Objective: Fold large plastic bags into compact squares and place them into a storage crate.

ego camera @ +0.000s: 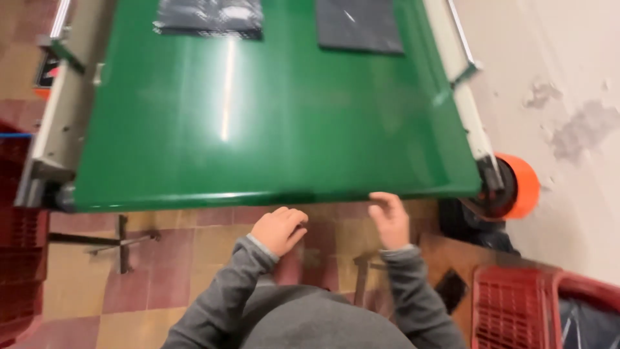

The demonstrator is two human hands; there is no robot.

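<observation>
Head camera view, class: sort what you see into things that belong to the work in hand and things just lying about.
In the work:
left hand, loosely curled
right hand, open at the belt's edge
green conveyor belt
two dark flat bags riding on it

Lying about:
red crate
orange roller
tiled floor

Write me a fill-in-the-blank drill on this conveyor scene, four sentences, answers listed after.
1. The conveyor belt is ____ in colour.
2. The right hand is open, with its fingertips at the belt's near ____.
3. The left hand is curled over the tiled floor and holds ____.
4. At the belt's far end lie ____ dark flat bags, the shiny one on the left and the matte one on the right.

Answers: green; edge; nothing; two
</observation>
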